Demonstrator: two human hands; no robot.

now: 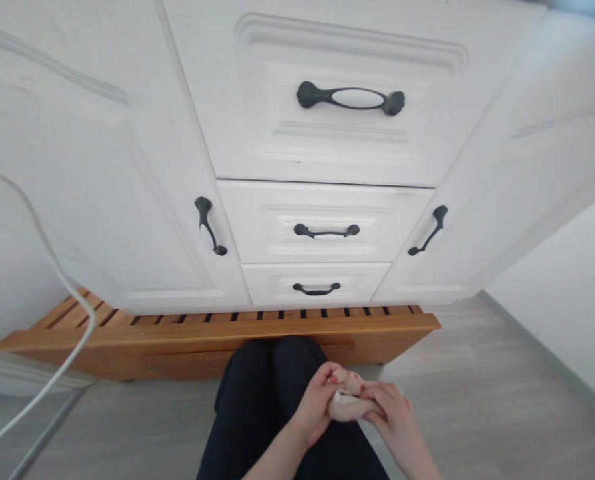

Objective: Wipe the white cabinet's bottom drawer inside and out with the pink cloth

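Both hands (316, 405) (393, 412) grip pale cloth (345, 409) — slatted wooden bench (122, 343) and white drawers (254, 227) ahead.

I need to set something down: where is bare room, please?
Grey floor right, between wooden bench and baseboard, looks bare. Crowded: around the lap, where left hand and right hand hold pale fabric; leftward, a white cable.

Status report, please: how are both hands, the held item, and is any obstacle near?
Left hand and right hand gripping pale cloth. Cloth bunched, held over dark trousers. White cable off to the left, apart from both hands.
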